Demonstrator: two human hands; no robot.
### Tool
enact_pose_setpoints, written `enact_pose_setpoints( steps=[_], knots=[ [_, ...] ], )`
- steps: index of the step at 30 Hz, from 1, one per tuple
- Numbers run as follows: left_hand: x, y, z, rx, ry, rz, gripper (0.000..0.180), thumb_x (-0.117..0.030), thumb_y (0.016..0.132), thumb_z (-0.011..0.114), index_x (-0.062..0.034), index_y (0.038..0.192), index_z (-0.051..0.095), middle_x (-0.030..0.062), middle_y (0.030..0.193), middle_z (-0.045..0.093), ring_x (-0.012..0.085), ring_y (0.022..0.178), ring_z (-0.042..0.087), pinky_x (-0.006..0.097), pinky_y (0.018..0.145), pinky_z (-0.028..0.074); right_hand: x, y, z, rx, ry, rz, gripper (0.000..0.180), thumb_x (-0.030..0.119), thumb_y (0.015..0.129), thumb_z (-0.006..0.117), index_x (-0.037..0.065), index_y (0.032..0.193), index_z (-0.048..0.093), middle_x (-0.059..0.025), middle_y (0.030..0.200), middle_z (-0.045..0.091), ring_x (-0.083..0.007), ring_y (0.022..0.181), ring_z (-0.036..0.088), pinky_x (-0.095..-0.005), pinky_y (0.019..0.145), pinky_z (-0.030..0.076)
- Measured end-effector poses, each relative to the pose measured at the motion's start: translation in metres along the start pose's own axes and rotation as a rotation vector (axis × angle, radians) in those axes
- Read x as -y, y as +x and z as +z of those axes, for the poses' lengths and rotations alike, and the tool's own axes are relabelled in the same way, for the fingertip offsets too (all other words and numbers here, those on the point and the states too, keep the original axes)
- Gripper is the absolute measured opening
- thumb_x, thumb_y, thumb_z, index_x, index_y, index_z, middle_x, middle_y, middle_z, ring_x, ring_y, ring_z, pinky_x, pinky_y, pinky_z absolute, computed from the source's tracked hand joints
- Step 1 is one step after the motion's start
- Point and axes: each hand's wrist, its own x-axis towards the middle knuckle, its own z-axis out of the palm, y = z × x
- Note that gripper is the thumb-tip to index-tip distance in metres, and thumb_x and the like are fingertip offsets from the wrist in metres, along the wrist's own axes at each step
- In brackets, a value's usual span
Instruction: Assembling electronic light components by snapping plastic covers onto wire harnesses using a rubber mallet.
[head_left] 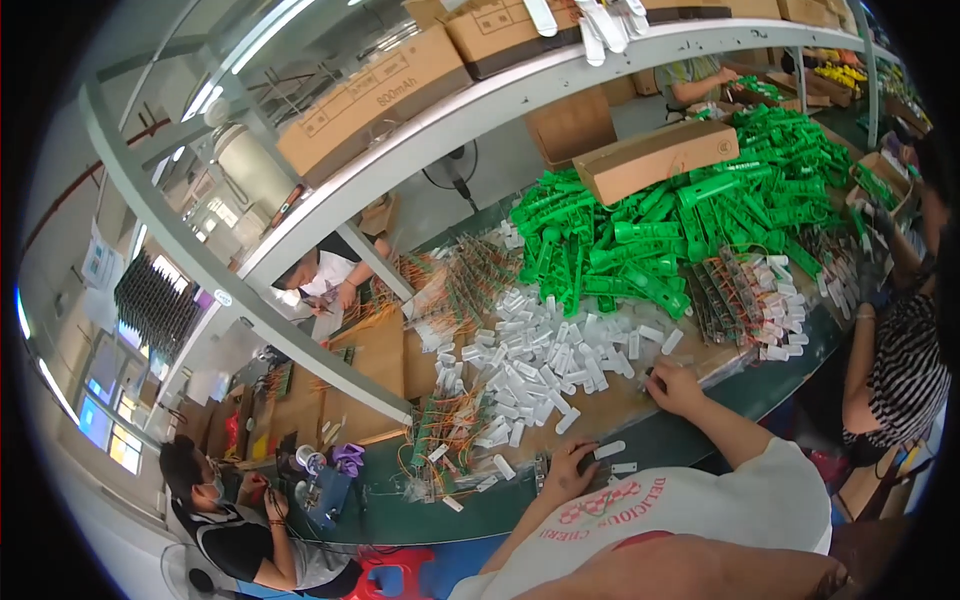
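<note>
My left hand (567,474) is low over the table's near edge, fingers bent. A small white plastic piece (609,450) meets its fingertips, and a second white piece (624,468) lies just beside it. A narrow dark strip (540,471) shows by the other side of this hand; whether it is gripped is unclear. Farther right, my right hand (678,388) has curled fingers at the edge of the brown work surface. Something small and dark sits at its fingertips, too small to name. Ahead of both hands spreads a loose heap of white plastic pieces (545,350).
Green plastic housings (650,230) form a big pile behind, with a cardboard box (655,160) on top. Circuit boards with orange wires lie left (445,430) and right (735,295). A metal shelf (430,125) crosses overhead. Co-workers sit left (240,530) and right (890,370).
</note>
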Motion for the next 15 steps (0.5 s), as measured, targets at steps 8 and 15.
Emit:
enact_pose_setpoints(
  steps=[8, 15],
  knots=[
    [0.008, 0.006, 0.003, 0.023, 0.022, 0.028, 0.040, -0.006, 0.076, 0.077, -0.0048, 0.115, 0.067, 0.0165, 0.116, 0.063, 0.0363, 0.108, 0.061, 0.043, 0.093, 0.050, 0.001, -0.002, -0.004, -0.026, -0.041, -0.031, 0.019, 0.023, 0.087, 0.068, 0.006, 0.084, 0.059, -0.0146, 0.089, 0.058, -0.0369, 0.072, 0.063, -0.0477, 0.062, 0.051],
    [0.015, 0.005, 0.005, -0.004, 0.028, 0.075, 0.039, -0.008, 0.077, 0.078, -0.0054, 0.115, 0.068, 0.0153, 0.118, 0.063, 0.0353, 0.109, 0.061, 0.042, 0.096, 0.048, -0.007, 0.001, 0.007, 0.000, -0.039, -0.024, 0.022, 0.026, 0.089, 0.066, 0.005, 0.085, 0.059, -0.0133, 0.092, 0.058, -0.0367, 0.073, 0.063, -0.0479, 0.063, 0.051]
  ],
)
